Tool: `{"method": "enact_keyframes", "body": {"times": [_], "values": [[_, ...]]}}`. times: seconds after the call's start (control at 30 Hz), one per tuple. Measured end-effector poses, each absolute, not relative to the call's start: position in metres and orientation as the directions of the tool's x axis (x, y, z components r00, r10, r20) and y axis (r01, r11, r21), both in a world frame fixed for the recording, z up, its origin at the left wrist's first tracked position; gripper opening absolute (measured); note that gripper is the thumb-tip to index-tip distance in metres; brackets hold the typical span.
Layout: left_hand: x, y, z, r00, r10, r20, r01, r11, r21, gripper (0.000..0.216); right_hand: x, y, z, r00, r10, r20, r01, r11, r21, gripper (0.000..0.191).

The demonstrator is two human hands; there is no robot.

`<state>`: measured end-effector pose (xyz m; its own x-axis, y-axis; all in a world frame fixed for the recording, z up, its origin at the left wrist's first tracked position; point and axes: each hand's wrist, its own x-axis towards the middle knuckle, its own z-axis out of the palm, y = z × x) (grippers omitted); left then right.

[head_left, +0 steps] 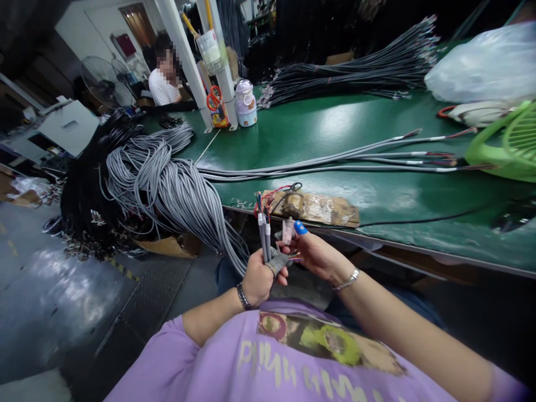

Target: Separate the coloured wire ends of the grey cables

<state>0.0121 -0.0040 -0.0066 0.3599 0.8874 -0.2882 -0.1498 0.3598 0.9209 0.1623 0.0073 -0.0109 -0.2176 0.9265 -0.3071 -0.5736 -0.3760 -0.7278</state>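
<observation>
My left hand (pixel 258 277) is closed in a fist round a few grey cables (pixel 264 237) that stand upright, their stripped coloured wire ends at the top. A grey finger cover sits on its thumb. My right hand (pixel 315 252) is beside it, pinching a small pale connector (pixel 288 230) between thumb and fingers, the thumbnail painted blue. Both hands hover just in front of the green table's (pixel 335 125) near edge. The cables run down to a big grey cable bundle (pixel 167 190) hanging off the table at my left.
Long grey cables (pixel 335 162) lie across the table. A black cable bundle (pixel 355 70) lies at the back. A green basket (pixel 508 145) and plastic bag (pixel 486 64) sit right. Taped cardboard (pixel 318 207) lies on the edge. A seated person (pixel 164 84) is far left.
</observation>
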Motion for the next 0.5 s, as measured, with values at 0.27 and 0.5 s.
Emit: {"method": "enact_keyframes", "body": {"times": [0.27,0.5], "values": [[0.001,-0.010,-0.019,0.427,0.856,-0.292,-0.012,0.329,0.944,0.039,0.167,-0.006,0.000,-0.331,0.910,-0.251,-0.233,-0.337,-0.912,0.038],[-0.001,-0.004,-0.014,0.576,0.697,-0.427,0.193,0.391,0.900,0.034,0.165,-0.015,0.006,-0.333,0.922,-0.199,-0.059,-0.231,-0.971,0.036]]}}
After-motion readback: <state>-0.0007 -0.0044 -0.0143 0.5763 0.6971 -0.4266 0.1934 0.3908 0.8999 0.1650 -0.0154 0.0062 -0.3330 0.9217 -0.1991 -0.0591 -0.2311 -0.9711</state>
